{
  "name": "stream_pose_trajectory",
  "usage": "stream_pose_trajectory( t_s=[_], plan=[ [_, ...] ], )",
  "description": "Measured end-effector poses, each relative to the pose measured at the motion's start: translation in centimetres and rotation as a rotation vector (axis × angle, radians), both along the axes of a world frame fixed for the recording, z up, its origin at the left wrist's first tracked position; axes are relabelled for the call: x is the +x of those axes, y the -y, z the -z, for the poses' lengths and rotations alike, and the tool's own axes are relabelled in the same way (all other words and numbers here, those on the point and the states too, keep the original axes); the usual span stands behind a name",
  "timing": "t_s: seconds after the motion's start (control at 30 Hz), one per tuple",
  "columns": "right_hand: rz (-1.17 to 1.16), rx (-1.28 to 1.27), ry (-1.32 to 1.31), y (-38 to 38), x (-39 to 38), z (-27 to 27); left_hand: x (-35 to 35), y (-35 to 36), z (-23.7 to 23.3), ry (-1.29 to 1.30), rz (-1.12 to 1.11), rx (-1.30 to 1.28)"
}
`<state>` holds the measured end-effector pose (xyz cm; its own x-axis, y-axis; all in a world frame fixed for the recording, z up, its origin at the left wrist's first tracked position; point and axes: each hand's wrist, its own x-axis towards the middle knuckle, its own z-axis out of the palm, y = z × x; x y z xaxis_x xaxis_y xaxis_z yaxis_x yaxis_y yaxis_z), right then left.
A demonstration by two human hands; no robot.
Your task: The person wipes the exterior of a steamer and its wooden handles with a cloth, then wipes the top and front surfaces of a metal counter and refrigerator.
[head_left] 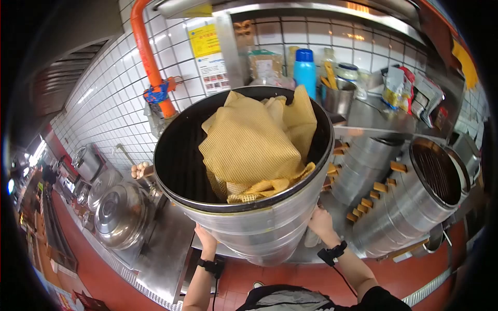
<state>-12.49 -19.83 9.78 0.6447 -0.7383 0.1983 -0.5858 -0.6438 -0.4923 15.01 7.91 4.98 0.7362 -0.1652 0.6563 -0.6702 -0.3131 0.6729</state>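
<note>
A tall stack of round metal steamers (249, 228) fills the middle of the view, its dark slatted top tier open upward. Crumpled yellowish mesh cloths (254, 140) lie in that top tier. My left hand (206, 242) is against the lower left side of the stack, with its fingers hidden behind the metal. On the right side, my right hand (321, 224) touches the stack low down, its fingers curled near the wall. What that hand grips, if anything, is too hidden to make out. Both wrists wear black straps with cables.
More steamer stacks with wooden handles (404, 207) stand at the right. A large domed metal lid (120, 215) is at the left. Behind are an orange pipe (145, 52), a blue bottle (305, 72), a metal container with utensils (338, 98) and packets (410, 93) on a shelf.
</note>
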Motion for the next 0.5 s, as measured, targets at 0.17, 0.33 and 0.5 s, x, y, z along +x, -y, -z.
stream_pose_trajectory(
  t_s=[0.17,0.33,0.5],
  plan=[
    [0.093,-0.019,0.087,2.0,-5.3,0.1,-1.3,2.5,5.9,-0.019,0.092,0.149],
    [0.150,-0.012,0.133,3.4,-9.1,0.5,-3.3,6.1,5.6,-0.083,0.200,-0.094],
    [0.186,0.000,0.310,4.5,-11.6,0.8,-3.0,8.3,6.5,-0.223,0.268,-0.062]
  ],
)
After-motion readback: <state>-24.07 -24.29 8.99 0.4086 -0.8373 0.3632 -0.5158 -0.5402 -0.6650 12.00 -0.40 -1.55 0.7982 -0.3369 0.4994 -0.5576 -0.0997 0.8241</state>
